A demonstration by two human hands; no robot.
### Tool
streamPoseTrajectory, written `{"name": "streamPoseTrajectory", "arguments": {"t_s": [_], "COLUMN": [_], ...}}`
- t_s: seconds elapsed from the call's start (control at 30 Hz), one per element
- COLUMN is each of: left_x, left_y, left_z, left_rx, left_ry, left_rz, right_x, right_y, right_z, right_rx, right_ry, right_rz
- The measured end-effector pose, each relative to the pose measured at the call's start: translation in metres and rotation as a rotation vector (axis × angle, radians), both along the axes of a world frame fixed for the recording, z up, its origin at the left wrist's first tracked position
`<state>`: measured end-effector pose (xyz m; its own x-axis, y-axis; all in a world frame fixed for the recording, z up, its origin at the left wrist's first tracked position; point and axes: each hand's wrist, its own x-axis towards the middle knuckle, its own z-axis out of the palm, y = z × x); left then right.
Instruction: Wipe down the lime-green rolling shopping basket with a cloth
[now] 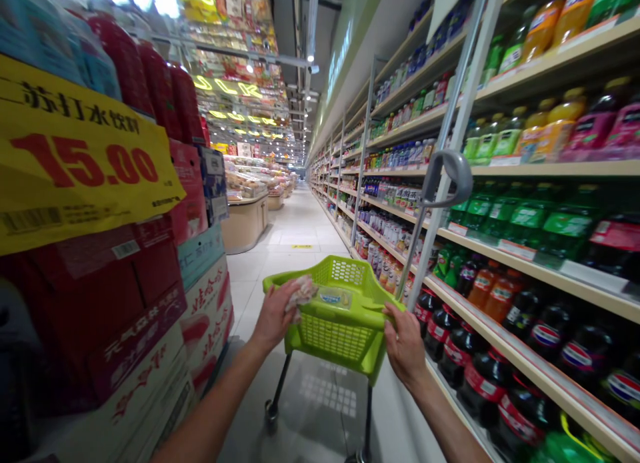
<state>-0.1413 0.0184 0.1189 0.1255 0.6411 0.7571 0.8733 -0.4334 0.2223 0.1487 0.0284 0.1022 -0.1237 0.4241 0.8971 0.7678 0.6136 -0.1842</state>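
A lime-green plastic shopping cart (333, 340) with dark legs and wheels stands in front of me. My left hand (275, 311) is at its near left corner, fingers closed on a crumpled whitish-pink cloth or tissue (303, 291). Whether those fingers also press on the cart, I cannot tell. On the right, my right hand (403, 340) grips the near right corner of the cart's rim, fingers curled over the edge. A label panel (330, 298) shows on the cart's near top between both hands.
Tall drink shelves (540, 246) line the right side, with a grey ring-shaped holder (447, 178) on a slanted pole jutting out. Stacked drink cartons (205, 310) crowd the left under a yellow price sign (85, 160). A tiled aisle (293, 226) runs ahead past produce-style display counters (245, 220).
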Motion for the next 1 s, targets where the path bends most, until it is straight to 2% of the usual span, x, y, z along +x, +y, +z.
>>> {"name": "streamPoseTrajectory", "arguments": {"t_s": [0.07, 0.1, 0.23, 0.3, 0.4, 0.53, 0.6, 0.73, 0.8, 0.87, 0.93, 1.0], "left_x": [0.002, 0.011, 0.068, 0.077, 0.048, -0.004, -0.004, 0.03, 0.032, 0.016, -0.006, -0.015], "left_y": [0.0, -0.001, -0.006, -0.008, -0.004, 0.005, 0.007, 0.004, 0.003, 0.005, 0.008, 0.01], "left_z": [0.002, 0.003, 0.009, 0.009, 0.004, 0.002, 0.005, 0.009, 0.009, 0.008, 0.006, 0.004], "left_rx": [0.038, 0.042, 0.024, 0.046, 0.036, 0.015, 0.018, -0.003, -0.019, -0.013, 0.025, 0.057], "left_ry": [-0.1, -0.104, 0.072, 0.13, 0.108, -0.14, -0.224, -0.119, -0.051, -0.074, -0.191, -0.279], "left_rz": [0.088, 0.087, -0.131, -0.182, -0.099, 0.172, 0.218, 0.001, -0.05, 0.03, 0.169, 0.234], "right_x": [0.0, -0.001, -0.001, 0.004, 0.014, 0.016, 0.013, 0.013, 0.017, 0.022, 0.025, 0.026], "right_y": [-0.001, -0.001, -0.001, 0.0, -0.001, -0.003, -0.004, -0.004, -0.003, -0.003, -0.003, -0.003], "right_z": [0.004, 0.005, 0.009, 0.007, 0.003, 0.0, -0.001, -0.001, -0.001, -0.001, -0.002, -0.003], "right_rx": [-0.027, -0.047, -0.089, -0.075, -0.063, -0.047, -0.033, -0.014, -0.014, -0.018, -0.017, -0.001], "right_ry": [0.007, 0.004, -0.033, -0.047, -0.067, -0.065, -0.043, -0.027, -0.035, -0.04, -0.037, -0.027], "right_rz": [-0.032, -0.053, -0.093, -0.058, 0.004, 0.035, 0.034, 0.039, 0.043, 0.049, 0.049, 0.036]}}
